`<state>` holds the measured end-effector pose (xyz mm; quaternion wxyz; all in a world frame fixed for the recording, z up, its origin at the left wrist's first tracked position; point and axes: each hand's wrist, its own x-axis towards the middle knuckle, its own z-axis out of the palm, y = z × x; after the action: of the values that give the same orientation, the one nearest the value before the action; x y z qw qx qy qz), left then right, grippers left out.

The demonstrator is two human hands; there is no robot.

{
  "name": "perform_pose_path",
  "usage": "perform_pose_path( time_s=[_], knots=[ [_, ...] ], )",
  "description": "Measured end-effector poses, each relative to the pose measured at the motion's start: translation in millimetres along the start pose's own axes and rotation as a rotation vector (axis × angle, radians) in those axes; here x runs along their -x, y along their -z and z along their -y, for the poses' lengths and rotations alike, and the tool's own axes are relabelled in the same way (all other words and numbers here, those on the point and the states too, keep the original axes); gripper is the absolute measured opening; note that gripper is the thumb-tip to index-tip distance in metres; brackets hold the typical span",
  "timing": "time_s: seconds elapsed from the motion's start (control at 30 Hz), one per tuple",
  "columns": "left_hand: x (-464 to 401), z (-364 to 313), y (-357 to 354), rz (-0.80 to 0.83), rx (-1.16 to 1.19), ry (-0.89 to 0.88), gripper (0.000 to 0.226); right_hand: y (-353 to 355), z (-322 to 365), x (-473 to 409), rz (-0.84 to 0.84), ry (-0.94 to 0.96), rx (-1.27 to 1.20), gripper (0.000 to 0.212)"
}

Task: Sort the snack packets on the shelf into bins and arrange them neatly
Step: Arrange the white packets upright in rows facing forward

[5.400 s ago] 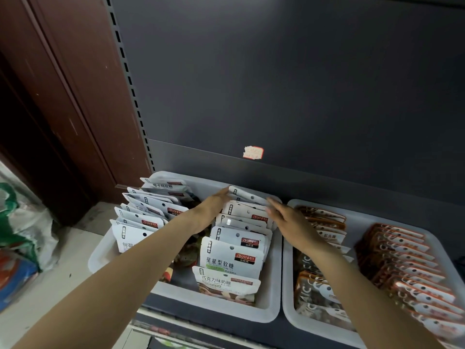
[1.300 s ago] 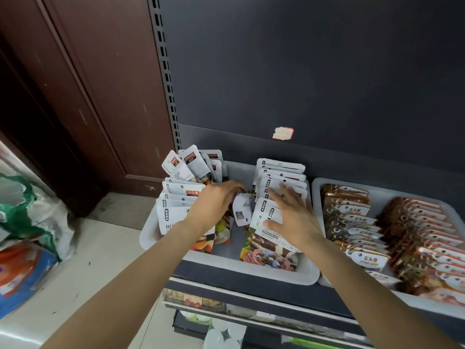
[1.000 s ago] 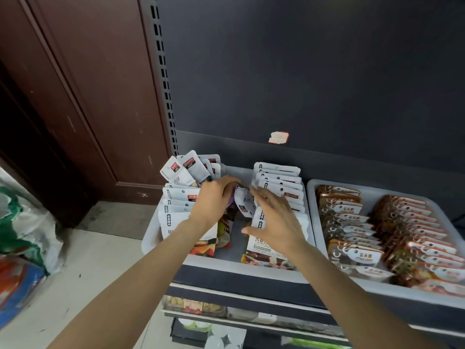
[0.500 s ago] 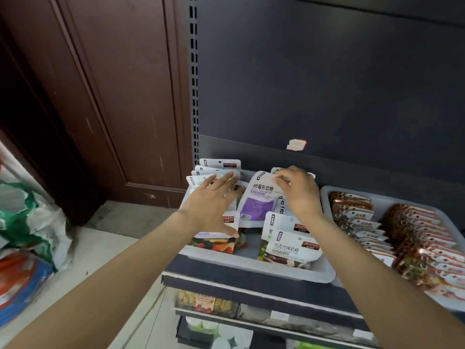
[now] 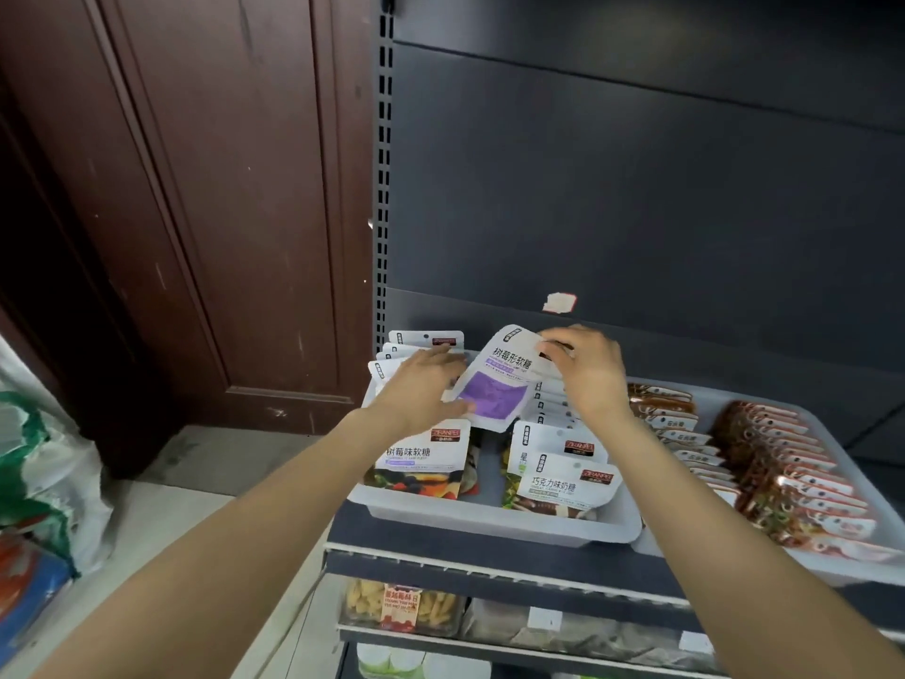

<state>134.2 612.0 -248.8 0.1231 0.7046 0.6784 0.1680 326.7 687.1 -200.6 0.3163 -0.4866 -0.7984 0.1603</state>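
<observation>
A white packet with a purple panel is held up over the left white bin. My right hand pinches its top right corner. My left hand lies flat, fingers spread, on the left row of white packets, its thumb touching the purple packet's lower left edge. A second row of white packets stands in the bin's right half, below my right wrist.
A second white bin to the right holds two rows of brown and orange packets. The dark shelf back panel rises behind. Lower shelves hold more snacks. A brown door and bags are at left.
My right hand has lifted the purple packet higher out of the bin's middle, tilting it. My left hand has slid a little right along the left row.
</observation>
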Motion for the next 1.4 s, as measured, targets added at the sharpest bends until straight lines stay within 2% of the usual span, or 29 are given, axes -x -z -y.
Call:
perform_pose_path(
  time_s=[0.1,0.13,0.2,0.27,0.37,0.43,0.5,0.57,0.67,0.73,0.83,0.97,1.07,1.27,1.33,1.4],
  knots=[
    [1,-13,15,-0.160,0.338,0.024,0.014,16,4,1,-0.068,-0.032,-0.043,0.017],
    [1,-17,20,-0.229,0.353,0.015,0.017,21,6,3,-0.115,-0.043,-0.032,0.018],
    [0,-30,31,-0.311,0.242,-0.024,0.021,30,7,8,-0.161,-0.107,0.076,0.024],
    [0,-41,36,-0.362,0.054,-0.073,0.024,38,10,12,-0.092,-0.248,0.095,0.034],
    [1,-48,29,-0.392,-0.156,-0.150,0.028,48,19,19,0.012,-0.624,-0.472,0.043],
    [6,-48,23,-0.385,-0.240,-0.268,0.040,54,15,25,0.042,-0.695,-0.711,0.032],
    [13,-48,17,-0.387,-0.245,-0.401,0.044,63,8,32,0.069,-0.629,-0.801,0.021],
    [24,-54,14,-0.313,-0.154,-0.452,0.035,73,1,38,0.113,-0.537,-0.813,0.034],
    [30,-61,0,-0.162,0.028,-0.194,0.058,89,-14,46,0.190,-0.415,-0.717,0.051],
    [28,-60,-8,-0.149,0.186,-0.030,0.062,96,-26,51,0.229,-0.351,-0.570,0.044],
    [26,-65,-23,-0.051,0.320,0.086,0.069,92,-48,55,0.254,-0.264,-0.354,0.035],
    [19,-80,-53,0.123,0.424,0.130,0.061,75,-72,52,0.163,-0.102,-0.045,0.034],
    [8,-81,-64,0.103,0.629,0.236,0.049,65,-80,52,0.093,-0.003,0.082,0.031],
    [1,-79,-70,-0.042,0.581,0.249,0.013,58,-85,51,-0.041,0.113,0.048,0.030],
    [0,-79,-68,-0.064,0.625,0.280,0.009,62,-81,49,-0.061,0.171,0.068,0.029],
    [0,-78,-66,-0.060,0.715,0.318,0.007,62,-81,50,-0.008,0.237,0.077,0.028]
  ],
)
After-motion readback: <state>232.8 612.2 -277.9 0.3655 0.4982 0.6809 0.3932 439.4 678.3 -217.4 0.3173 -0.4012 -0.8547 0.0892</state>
